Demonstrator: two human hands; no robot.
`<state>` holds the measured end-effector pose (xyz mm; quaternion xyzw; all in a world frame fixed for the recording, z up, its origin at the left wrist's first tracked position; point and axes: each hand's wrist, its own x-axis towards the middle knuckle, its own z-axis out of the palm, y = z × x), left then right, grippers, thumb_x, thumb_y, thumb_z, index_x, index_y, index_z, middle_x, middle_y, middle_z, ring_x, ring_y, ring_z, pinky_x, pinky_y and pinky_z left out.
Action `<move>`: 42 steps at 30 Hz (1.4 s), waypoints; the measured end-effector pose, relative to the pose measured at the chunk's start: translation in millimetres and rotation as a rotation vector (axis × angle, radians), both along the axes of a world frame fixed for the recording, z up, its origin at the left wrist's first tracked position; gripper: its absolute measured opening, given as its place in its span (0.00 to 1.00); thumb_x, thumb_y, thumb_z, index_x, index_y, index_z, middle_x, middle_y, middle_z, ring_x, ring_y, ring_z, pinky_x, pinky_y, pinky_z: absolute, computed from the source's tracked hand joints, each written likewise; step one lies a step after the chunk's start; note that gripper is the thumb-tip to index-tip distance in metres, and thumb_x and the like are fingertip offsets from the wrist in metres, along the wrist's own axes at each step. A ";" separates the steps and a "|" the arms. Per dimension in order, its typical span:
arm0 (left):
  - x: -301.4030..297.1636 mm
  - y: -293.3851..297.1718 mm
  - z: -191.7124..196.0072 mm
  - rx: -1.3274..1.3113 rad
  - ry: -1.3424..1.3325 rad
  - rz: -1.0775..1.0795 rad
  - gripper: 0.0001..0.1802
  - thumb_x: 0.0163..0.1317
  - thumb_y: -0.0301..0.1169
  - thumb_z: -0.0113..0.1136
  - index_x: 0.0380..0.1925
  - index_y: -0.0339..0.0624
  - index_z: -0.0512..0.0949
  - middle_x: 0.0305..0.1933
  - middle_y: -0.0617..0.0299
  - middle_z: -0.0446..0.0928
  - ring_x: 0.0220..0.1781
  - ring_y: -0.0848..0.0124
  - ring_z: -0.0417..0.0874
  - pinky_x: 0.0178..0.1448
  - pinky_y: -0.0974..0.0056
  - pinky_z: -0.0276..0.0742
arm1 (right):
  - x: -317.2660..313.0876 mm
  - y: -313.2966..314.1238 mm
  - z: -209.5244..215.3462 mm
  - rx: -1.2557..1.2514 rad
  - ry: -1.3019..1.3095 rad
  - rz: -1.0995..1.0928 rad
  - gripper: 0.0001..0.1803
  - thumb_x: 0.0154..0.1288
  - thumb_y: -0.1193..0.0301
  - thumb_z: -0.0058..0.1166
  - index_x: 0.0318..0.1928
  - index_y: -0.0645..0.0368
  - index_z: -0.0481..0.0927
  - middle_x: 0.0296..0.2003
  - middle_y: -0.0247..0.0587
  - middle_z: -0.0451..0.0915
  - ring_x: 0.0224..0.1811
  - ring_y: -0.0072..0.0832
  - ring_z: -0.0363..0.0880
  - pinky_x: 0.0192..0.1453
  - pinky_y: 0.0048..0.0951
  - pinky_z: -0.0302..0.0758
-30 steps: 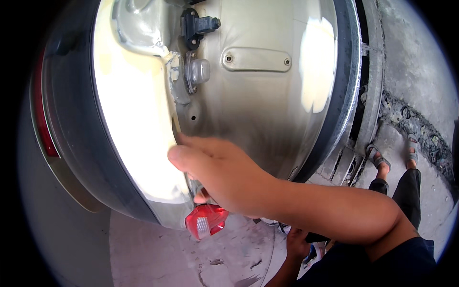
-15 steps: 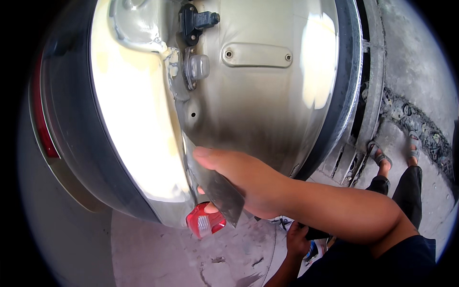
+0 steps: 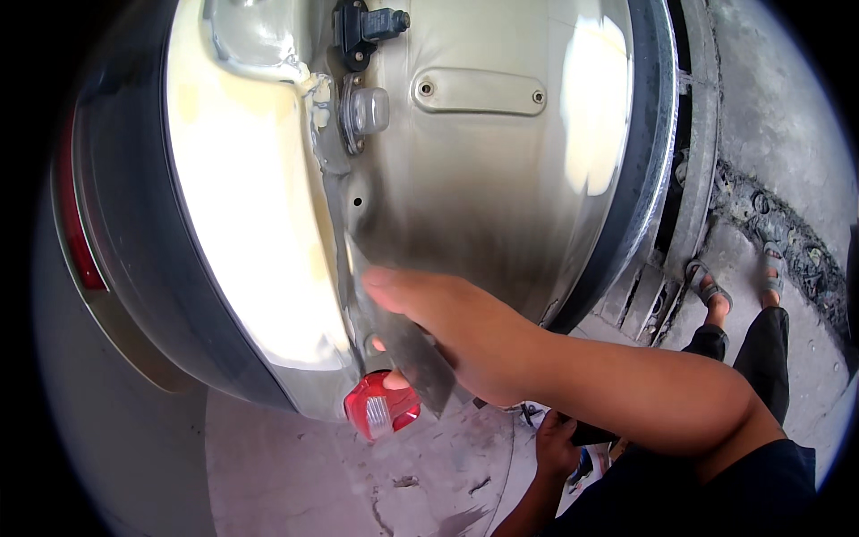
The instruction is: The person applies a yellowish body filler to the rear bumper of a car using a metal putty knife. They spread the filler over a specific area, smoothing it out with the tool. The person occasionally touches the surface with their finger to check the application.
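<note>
Reaching in from the lower right, my right hand (image 3: 470,336) is closed around a thin grey metal putty scraper (image 3: 413,353). The thumb lies along its upper part, and fingertips poke out past its left edge. The scraper's far tip meets the seam between a bright cream filler strip (image 3: 246,197) and the dull metal car panel (image 3: 474,188). Just beyond the fingertips is a red-and-clear lamp (image 3: 371,407). Lower down, my left hand (image 3: 557,443) is closed near my body, next to something dark that I cannot make out.
Above the scraper, a clear lamp (image 3: 369,110) and a dark latch fitting (image 3: 358,36) stick out of the panel. A riveted plate (image 3: 483,91) sits beside them. A grooved drain channel (image 3: 658,286) crosses the concrete floor at right. Sandalled feet stand beyond it.
The car body appears slightly higher in view. My right hand and scraper sit slightly farther down the seam from the small hole. The left hand stays where it was.
</note>
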<state>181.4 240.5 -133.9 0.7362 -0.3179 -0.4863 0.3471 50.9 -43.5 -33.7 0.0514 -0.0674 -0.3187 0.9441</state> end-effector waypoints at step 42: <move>4.5 19.2 0.2 -0.227 -0.454 -0.177 0.14 0.53 0.19 0.53 0.41 0.36 0.77 0.45 0.50 0.77 0.50 0.56 0.76 0.56 0.57 0.69 | 30.5 32.6 21.0 -0.222 0.044 -0.071 0.21 0.70 0.51 0.39 0.47 0.57 0.71 0.25 0.29 0.65 0.24 0.20 0.65 0.32 0.24 0.69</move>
